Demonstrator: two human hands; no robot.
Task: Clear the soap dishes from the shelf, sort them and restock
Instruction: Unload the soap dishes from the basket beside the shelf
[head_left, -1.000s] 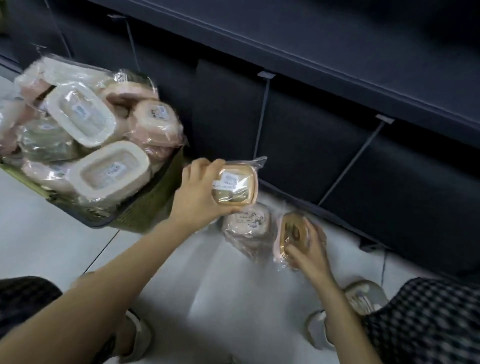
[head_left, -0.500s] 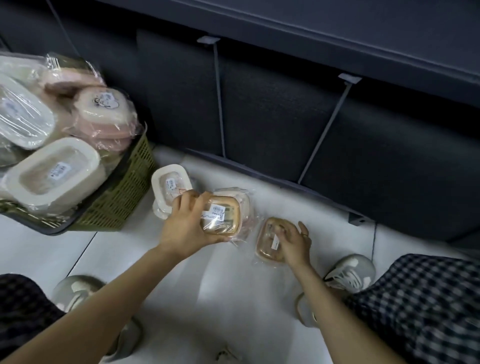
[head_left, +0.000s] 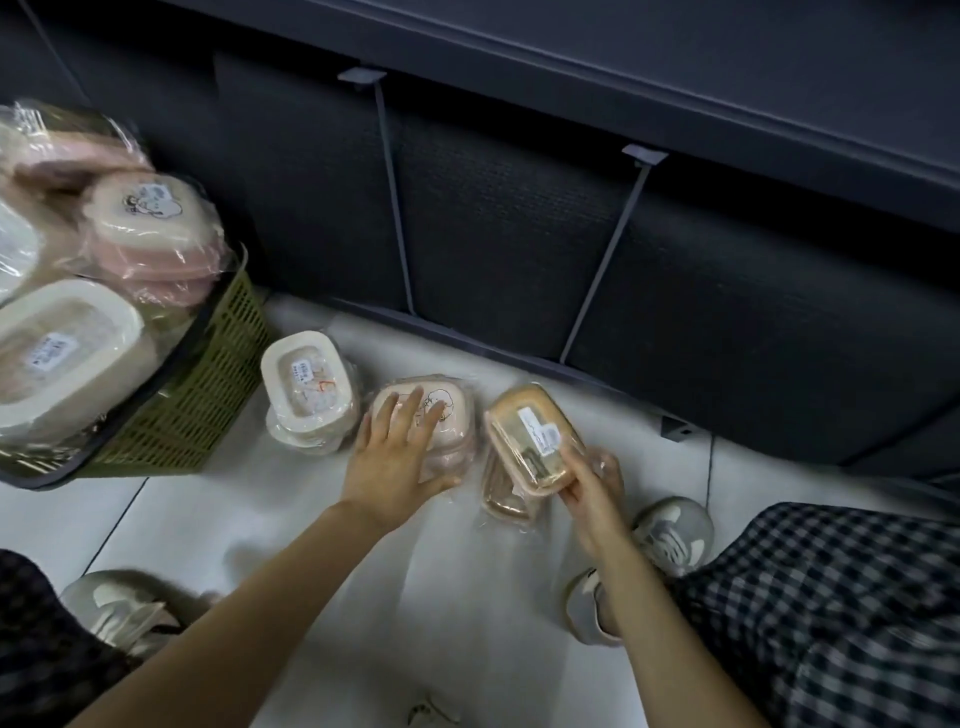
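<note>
Three small piles of plastic-wrapped soap dishes stand on the white floor in front of the dark shelf (head_left: 519, 249). The white soap dishes (head_left: 306, 384) are at the left. In the middle lies a pink soap dish (head_left: 449, 415) with a cartoon print; my left hand (head_left: 397, 457) rests flat on it, fingers spread, thumb along its near edge. At the right, my right hand (head_left: 592, 488) grips a tan soap dish (head_left: 530, 431) by its near end and holds it tilted over another tan dish (head_left: 506, 501) on the floor.
A green plastic basket (head_left: 208, 405) heaped with several wrapped white and pink dishes stands at the left. Thin grey dividers (head_left: 392, 197) cross the low dark shelf. My shoes (head_left: 670, 535) and checked trouser legs (head_left: 831, 597) flank the piles.
The tan dish has gone from my left hand to my right, which now holds it over the tan pile. My left hand has dropped onto the pink dish.
</note>
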